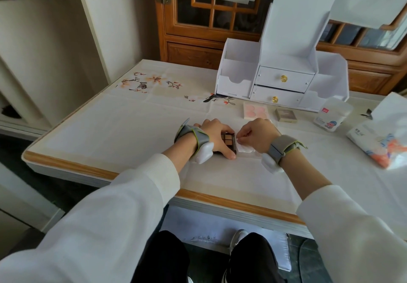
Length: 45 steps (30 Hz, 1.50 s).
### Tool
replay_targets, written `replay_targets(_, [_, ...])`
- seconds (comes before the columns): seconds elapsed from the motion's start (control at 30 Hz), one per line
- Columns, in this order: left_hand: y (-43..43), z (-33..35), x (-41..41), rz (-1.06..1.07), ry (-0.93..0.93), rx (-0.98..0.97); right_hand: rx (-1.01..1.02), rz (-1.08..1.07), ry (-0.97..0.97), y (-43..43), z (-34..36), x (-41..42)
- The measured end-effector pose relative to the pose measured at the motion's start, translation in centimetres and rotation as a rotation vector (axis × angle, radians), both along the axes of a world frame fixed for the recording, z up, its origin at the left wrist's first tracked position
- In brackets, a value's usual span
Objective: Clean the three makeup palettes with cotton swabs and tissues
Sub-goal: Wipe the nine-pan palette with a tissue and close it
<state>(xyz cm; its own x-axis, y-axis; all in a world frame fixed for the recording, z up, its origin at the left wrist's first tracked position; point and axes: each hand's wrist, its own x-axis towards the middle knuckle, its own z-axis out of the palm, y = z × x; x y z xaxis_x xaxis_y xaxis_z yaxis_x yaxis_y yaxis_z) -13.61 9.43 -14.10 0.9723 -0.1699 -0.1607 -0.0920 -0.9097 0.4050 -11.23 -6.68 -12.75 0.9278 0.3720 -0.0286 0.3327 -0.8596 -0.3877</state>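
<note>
An open dark palette [229, 140] with brown and orange pans lies flat on the table near the front middle. My left hand [217, 136] clamps it from the left, thumb along its near edge. My right hand [255, 136] pinches something small and white at the palette's right edge, above a folded white tissue [245, 149] that lies beside the palette. A pink blush palette [255, 110] and a small closed brown palette [286, 115] lie farther back. A tub of cotton swabs [332, 116] stands to the right.
A white desk organiser [284, 80] with two drawers stands at the back. A tissue pack [378, 143] lies at the right edge. The table's wooden front rim [220, 199] runs just in front of my knees. A wooden cabinet stands behind the table.
</note>
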Motion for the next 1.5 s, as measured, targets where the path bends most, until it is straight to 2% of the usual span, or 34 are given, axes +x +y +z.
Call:
replay_targets(0.17, [0.0,0.2,-0.1,0.010,0.017,-0.022,-0.078,0.042,0.007,-0.7,0.3,-1.2])
replay_targets(0.33, [0.0,0.2,-0.2,0.014,0.017,-0.031,-0.053,0.075,-0.032,-1.1,-0.2,-1.5])
replay_targets(0.5, [-0.1,0.1,-0.1,0.004,0.011,-0.018,-0.052,-0.009,-0.087,-1.9,-0.2,-0.2])
replay_targets(0.7, [-0.2,0.1,-0.1,0.015,0.003,-0.009,0.006,0.000,-0.097,-2.3,-0.7,0.0])
replay_targets(1.0, [-0.3,0.1,-0.3,0.032,0.001,-0.010,-0.098,0.174,-0.069,-3.4,-0.3,-1.1])
replay_targets(1.13, [-0.4,0.1,-0.3,0.026,0.006,-0.001,-0.148,0.109,-0.081,-3.7,0.0,-0.6])
replay_targets(1.3, [-0.3,0.2,-0.3,0.024,0.002,0.009,-0.097,0.042,-0.063,-3.1,-0.4,0.7])
replay_targets(1.5, [-0.2,0.2,-0.3,0.022,0.009,-0.007,-0.144,0.029,-0.061,-2.1,0.1,1.2])
